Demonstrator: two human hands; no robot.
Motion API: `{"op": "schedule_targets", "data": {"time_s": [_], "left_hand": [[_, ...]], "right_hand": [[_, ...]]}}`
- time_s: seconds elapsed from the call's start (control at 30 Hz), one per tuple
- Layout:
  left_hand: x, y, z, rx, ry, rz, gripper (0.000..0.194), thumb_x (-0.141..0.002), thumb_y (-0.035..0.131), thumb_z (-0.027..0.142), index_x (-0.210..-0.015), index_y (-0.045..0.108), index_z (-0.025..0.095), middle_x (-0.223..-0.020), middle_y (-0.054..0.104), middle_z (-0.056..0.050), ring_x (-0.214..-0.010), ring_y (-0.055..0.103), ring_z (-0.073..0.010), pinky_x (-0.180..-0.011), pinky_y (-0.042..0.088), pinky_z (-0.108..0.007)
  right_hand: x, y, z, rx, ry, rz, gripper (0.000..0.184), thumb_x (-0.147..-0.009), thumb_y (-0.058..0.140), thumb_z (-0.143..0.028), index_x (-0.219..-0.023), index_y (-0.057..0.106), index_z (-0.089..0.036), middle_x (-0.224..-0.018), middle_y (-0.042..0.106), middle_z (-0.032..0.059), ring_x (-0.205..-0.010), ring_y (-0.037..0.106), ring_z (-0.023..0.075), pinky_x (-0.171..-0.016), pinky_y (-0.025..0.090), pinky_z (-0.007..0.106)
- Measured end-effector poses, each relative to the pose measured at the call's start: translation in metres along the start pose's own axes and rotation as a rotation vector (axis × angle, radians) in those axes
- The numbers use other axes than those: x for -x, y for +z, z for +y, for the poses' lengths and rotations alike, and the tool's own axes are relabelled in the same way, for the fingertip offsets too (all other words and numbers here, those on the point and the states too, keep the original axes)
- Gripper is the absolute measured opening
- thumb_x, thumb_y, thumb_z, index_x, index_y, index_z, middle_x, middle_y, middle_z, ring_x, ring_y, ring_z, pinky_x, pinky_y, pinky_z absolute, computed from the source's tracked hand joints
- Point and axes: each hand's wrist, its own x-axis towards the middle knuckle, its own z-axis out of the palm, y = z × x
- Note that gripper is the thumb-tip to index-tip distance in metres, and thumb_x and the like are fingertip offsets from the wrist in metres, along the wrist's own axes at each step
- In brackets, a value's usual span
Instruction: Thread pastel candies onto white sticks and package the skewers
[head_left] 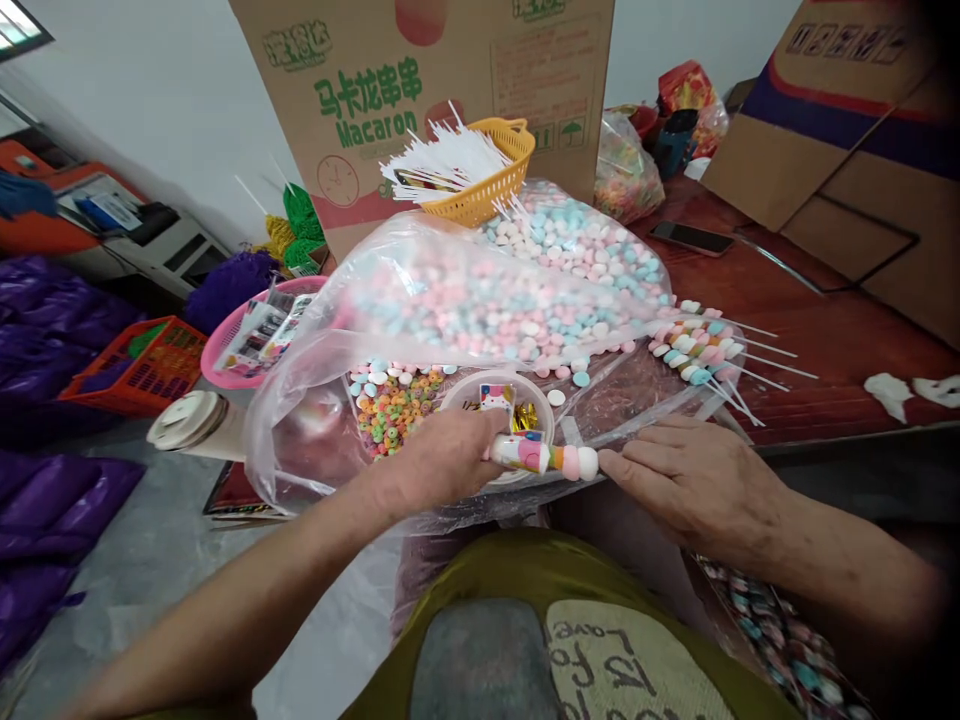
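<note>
My left hand (442,455) is closed on a marshmallow skewer (571,462), held level over a round white tub (450,392). Colourful printed paper (520,453) surrounds the part of the skewer nearest that hand. My right hand (682,480) has its fingers stretched out, the tip beside the white end marshmallow; whether they touch is unclear. Inside the tub are a printed card (496,396) and gold twist ties (531,418). Left of it lie fruit-coloured ring candies (397,408). Several finished skewers (694,345) rest on the plastic at the right.
Behind the tub spreads a clear bag of pastel marshmallows (480,300). A yellow basket (514,160) of white sticks stands before a large carton (360,160). A phone (691,238) lies back right; a pink basket (217,350) is at left. Below my right arm are more skewers (795,650).
</note>
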Motion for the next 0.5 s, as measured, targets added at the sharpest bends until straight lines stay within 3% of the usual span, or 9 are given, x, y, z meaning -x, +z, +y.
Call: {"op": "schedule_targets", "data": {"time_s": [0.07,0.17,0.37,0.5], "left_hand": [[0.004,0.002,0.005,-0.248,-0.017,0.115,0.017,-0.077,0.053,0.026,-0.092,0.056,0.017,-0.079,0.064,-0.006,-0.076,0.060,-0.0235,-0.067,0.044,-0.033],[0.006,0.004,0.008,-0.367,0.055,0.141,0.018,-0.077,0.054,0.023,-0.094,0.056,0.017,-0.080,0.065,-0.007,-0.080,0.062,-0.0249,-0.070,0.044,-0.035],[-0.003,0.004,0.019,-0.227,0.074,0.102,0.032,-0.079,0.054,0.047,-0.093,0.057,0.019,-0.080,0.067,-0.005,-0.075,0.063,-0.0232,-0.064,0.043,-0.031],[-0.009,0.003,0.022,-0.062,0.059,0.022,0.038,-0.075,0.057,0.052,-0.095,0.056,0.019,-0.078,0.066,-0.003,-0.071,0.061,-0.0219,-0.056,0.038,-0.027]], "right_hand": [[0.002,-0.001,-0.002,-0.076,0.094,-0.030,0.021,-0.081,0.039,-0.006,-0.082,0.057,-0.016,-0.065,0.058,0.0040,-0.060,0.049,0.0149,-0.058,0.032,0.029],[0.001,-0.002,-0.004,-0.193,0.176,-0.037,0.020,-0.083,0.040,-0.009,-0.084,0.058,-0.018,-0.064,0.059,0.0035,-0.062,0.051,0.0142,-0.058,0.033,0.026],[-0.013,-0.001,-0.009,-0.280,0.170,0.002,0.021,-0.086,0.039,-0.013,-0.079,0.058,-0.017,-0.063,0.057,0.0029,-0.059,0.049,0.0127,-0.054,0.032,0.025],[-0.022,-0.005,-0.004,-0.233,0.141,0.025,0.021,-0.086,0.041,-0.014,-0.074,0.058,-0.015,-0.062,0.053,0.0028,-0.058,0.044,0.0136,-0.054,0.028,0.026]]}}
